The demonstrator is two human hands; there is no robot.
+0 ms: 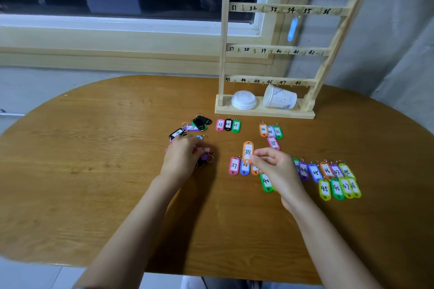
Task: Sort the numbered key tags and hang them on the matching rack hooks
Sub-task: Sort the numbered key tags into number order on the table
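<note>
The right hand point(272, 169) pinched an orange tag point(247, 152) marked 38 just above the row on the table point(94, 148) that began with 37, where a blue 38 point(244, 168) already lay, so a careless drop could have knocked that tight row askew or muddled the pair. The left hand point(180, 159) lay curled over the unsorted heap point(200, 122), its hold unclear. Counted: three numbered bars on the rack point(224, 54), one blue tag point(292, 29) hanging there, three tags in the 27–29 row point(227, 125), one cup point(279, 98).

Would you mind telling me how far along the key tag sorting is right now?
One blue tag hangs on the rack, and sorted rows lie on the table. The right hand pinches orange tag 38; the left hand is on the unsorted pile. Nearly all hanging remains.
</note>
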